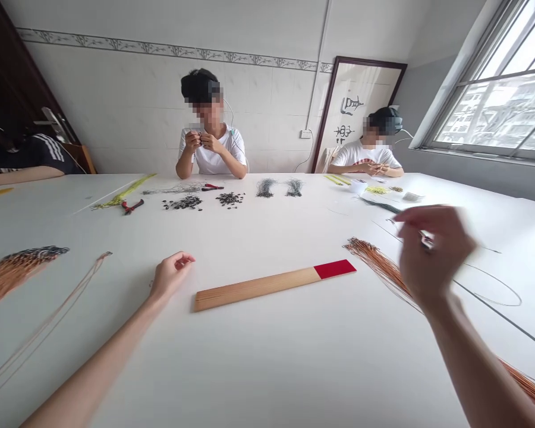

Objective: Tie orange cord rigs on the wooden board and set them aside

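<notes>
My left hand [173, 274] rests on the white table [267, 362] with its fingers curled in; nothing shows between them. To the right of it lies a flat wooden strip [254, 289] with a red end [336, 269]. Raised over the right side, my right hand [434, 249] is blurred, its thumb and fingers drawn together in a pinch. A small dark thing [427, 241] shows at its palm, too smeared to name. Beneath and left of that hand is a bundle of copper-brown cords [374, 257]. A dark cord [503, 312] runs from behind the wrist to the right edge.
More brown cords [15, 273] with dark ends lie at the left. Across the table are red-handled pliers [132, 207], piles of black pieces [182, 203], grey wire bunches [264, 188] and yellow strands [127, 191]. Two people in white shirts [236, 148] sit opposite; another person [35, 156] sits left.
</notes>
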`<act>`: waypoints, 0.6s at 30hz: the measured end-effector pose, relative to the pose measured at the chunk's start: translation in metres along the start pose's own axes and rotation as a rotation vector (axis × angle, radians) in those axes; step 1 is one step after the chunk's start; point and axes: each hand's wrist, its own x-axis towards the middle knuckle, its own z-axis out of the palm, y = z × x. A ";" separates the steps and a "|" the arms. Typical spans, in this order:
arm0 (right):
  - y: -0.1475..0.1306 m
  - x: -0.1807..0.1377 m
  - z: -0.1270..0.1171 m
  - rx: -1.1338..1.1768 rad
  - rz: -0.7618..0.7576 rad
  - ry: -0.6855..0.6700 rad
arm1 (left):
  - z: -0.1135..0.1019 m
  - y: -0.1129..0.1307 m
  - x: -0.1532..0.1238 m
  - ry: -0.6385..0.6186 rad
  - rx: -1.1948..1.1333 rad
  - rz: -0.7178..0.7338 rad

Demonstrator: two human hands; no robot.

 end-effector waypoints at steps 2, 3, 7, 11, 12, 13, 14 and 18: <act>0.022 -0.001 0.008 -0.147 0.157 -0.321 | 0.000 0.000 0.000 -0.014 -0.010 0.011; 0.035 -0.004 0.013 -0.235 0.226 -0.485 | 0.000 0.000 0.000 -0.023 -0.019 0.011; 0.084 -0.023 0.036 -0.482 0.232 -0.628 | -0.003 0.005 -0.005 -0.054 -0.054 0.000; 0.105 -0.040 0.047 -0.479 0.140 -0.689 | -0.008 0.009 -0.010 -0.072 -0.081 -0.015; 0.106 -0.042 0.048 -0.472 0.129 -0.713 | -0.009 0.010 -0.011 -0.075 -0.086 -0.020; 0.106 -0.044 0.049 -0.470 0.122 -0.732 | -0.009 0.010 -0.012 -0.080 -0.089 -0.024; 0.106 -0.045 0.050 -0.471 0.118 -0.744 | -0.010 0.010 -0.013 -0.085 -0.092 -0.026; 0.107 -0.046 0.057 -0.508 0.108 -0.725 | -0.010 0.008 -0.013 -0.124 -0.096 -0.025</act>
